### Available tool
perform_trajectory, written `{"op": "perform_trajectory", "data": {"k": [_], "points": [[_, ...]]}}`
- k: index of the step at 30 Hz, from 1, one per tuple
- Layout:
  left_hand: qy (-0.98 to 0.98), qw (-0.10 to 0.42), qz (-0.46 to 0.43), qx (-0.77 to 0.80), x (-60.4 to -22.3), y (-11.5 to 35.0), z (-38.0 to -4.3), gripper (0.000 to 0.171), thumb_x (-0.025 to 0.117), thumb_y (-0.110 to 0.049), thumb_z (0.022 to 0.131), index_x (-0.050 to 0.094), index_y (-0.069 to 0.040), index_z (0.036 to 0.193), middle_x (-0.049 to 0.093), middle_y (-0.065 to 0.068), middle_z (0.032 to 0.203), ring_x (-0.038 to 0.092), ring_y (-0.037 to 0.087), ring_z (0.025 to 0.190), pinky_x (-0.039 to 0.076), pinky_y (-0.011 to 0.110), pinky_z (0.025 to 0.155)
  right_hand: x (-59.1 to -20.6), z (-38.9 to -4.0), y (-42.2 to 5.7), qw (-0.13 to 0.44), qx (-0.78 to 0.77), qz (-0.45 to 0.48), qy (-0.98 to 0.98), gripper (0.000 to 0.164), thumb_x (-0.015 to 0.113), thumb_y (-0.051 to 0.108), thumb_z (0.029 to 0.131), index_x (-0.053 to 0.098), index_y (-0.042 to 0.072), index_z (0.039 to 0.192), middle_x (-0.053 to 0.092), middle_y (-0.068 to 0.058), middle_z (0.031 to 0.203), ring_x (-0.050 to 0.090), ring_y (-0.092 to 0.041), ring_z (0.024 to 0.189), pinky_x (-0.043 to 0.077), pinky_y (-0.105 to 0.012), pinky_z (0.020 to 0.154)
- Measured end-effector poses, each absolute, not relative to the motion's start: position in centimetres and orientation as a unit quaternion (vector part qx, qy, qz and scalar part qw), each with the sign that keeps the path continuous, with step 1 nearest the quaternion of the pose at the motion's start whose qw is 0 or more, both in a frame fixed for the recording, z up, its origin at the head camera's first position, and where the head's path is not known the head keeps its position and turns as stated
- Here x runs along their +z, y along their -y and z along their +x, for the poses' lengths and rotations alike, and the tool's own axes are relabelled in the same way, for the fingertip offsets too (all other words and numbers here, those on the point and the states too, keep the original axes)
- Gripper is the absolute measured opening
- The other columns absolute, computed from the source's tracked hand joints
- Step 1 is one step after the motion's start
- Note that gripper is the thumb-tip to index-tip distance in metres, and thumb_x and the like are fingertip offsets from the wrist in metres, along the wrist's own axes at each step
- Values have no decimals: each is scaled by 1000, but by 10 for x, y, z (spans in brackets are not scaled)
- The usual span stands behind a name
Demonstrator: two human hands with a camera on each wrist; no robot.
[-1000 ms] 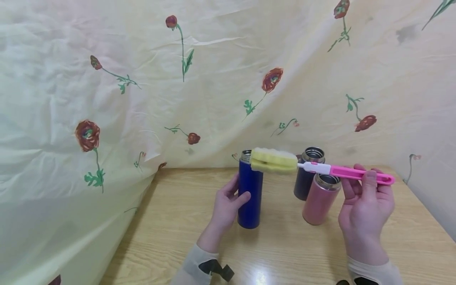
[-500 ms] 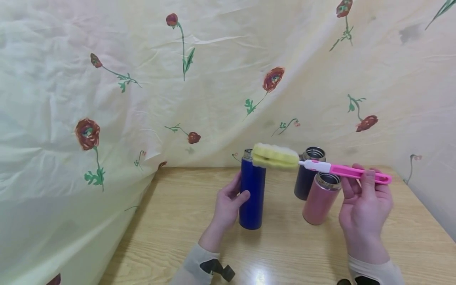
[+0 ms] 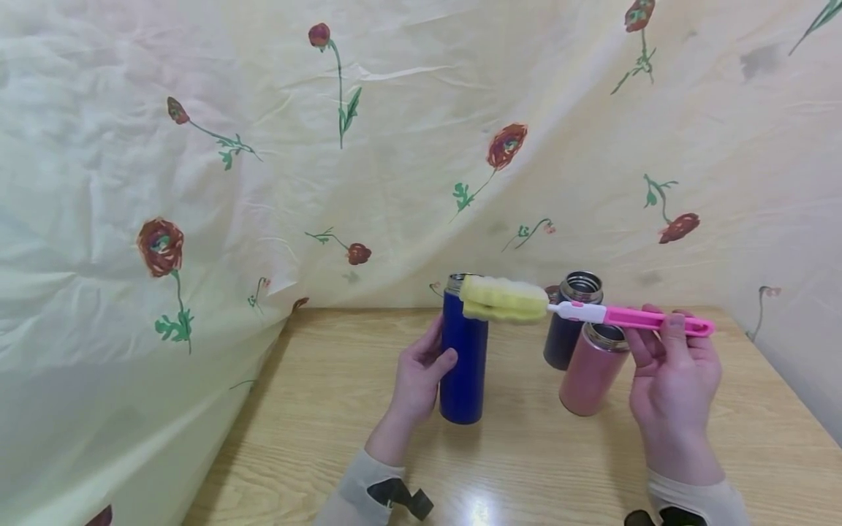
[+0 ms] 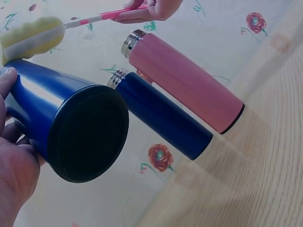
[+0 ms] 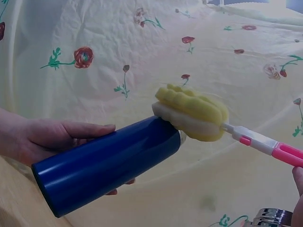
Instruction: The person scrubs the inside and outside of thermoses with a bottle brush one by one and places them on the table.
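My left hand (image 3: 416,376) grips a blue thermos bottle (image 3: 463,365) around its side, the thumb lying across the front. The bottle has no lid on its metal neck, and its dark base shows in the left wrist view, raised off the table. My right hand (image 3: 674,380) pinches the pink handle of a bottle brush (image 5: 258,141) between thumb and fingers. The brush lies level, and its yellow-and-white sponge head (image 3: 505,299) overlaps the upper side of the blue bottle just below the neck. In the right wrist view the sponge rests along the bottle near its mouth.
A pink thermos bottle (image 3: 592,372) and a dark blue one (image 4: 163,116) stand lidless on the wooden table (image 3: 329,380), left of my right hand. A cream cloth with printed flowers (image 3: 395,146) hangs behind and along the left side.
The sponge head rose slightly along the blue bottle, then came back down. The blue bottle shifted a little right and back. Both hands keep their grips.
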State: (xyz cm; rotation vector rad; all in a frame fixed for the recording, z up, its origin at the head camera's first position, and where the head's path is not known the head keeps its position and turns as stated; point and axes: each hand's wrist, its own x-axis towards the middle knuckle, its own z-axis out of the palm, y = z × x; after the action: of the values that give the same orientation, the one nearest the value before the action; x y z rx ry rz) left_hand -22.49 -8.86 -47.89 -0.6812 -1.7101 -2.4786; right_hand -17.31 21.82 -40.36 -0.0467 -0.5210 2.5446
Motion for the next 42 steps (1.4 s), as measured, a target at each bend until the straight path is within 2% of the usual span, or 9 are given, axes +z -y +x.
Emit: {"op": "perform_trajectory", "data": {"k": [6, 17, 26, 34, 42], "points": [[557, 27, -230, -798, -477, 88, -223, 72, 78, -18, 100, 43, -3, 161, 55, 20, 155, 62, 18, 134, 54, 36, 108, -405, -170, -224, 254, 946, -11, 200, 24, 66, 4, 102, 56, -7, 121, 74, -24, 106, 80, -36, 93, 62, -40, 81], [528, 19, -200, -825, -475, 92, -224, 73, 76, -18, 101, 39, -1, 162, 49, 18, 161, 59, 18, 138, 50, 37, 113, -404, -173, -217, 248, 945, 13, 214, 11, 61, 0, 105, 56, -10, 106, 75, -26, 96, 80, -35, 85, 63, -40, 73], [485, 17, -195, -853, -472, 94, -224, 76, 77, -26, 102, 39, -3, 163, 56, 11, 157, 61, 19, 135, 50, 36, 113, -409, -170, -222, 199, 931, 57, 302, 8, 56, -1, 107, 57, -7, 112, 76, -24, 102, 80, -32, 90, 63, -38, 77], [461, 19, -194, -866, -471, 98, -226, 66, 71, -21, 105, 43, -8, 163, 60, 8, 154, 65, 22, 130, 54, 40, 109, -412, -170, -226, 166, 891, 95, 412, 7, 55, -2, 108, 59, -5, 114, 79, -20, 106, 80, -27, 94, 62, -34, 78], [456, 22, -179, -871, -471, 101, -229, 61, 70, -23, 106, 48, -12, 162, 63, 8, 151, 67, 24, 127, 56, 42, 106, -415, -170, -227, 122, 861, 120, 480, 11, 53, -2, 110, 61, -1, 117, 80, -15, 110, 79, -21, 100, 62, -30, 82]]}}
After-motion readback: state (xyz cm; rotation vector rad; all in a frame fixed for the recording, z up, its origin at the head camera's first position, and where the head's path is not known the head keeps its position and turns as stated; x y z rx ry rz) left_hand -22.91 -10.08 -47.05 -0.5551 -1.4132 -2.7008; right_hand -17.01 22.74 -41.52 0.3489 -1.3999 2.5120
